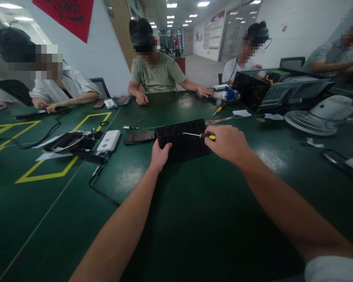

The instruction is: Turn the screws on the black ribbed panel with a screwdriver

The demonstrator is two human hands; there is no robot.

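Observation:
A flat black rectangular panel [184, 148] with raised ribs stands tilted above the green table [211, 219]. My left hand [160, 155] grips it by its near left edge, the thumb lying across the front. In my right hand [228, 143] is a screwdriver [206, 136] with a yellow and black handle, its shaft pointing left. The tip lies over the upper middle of the panel; whether it touches a screw is too small to tell. A dark phone-like slab [139, 137] lies just left of the panel.
A white power bank [108, 141] and a cable-filled dish [66, 143] lie on the left. At the right are a white fan [319, 113] and an open computer case [282, 88]. Another screwdriver [219, 109] rests further back. Several people sit around the table.

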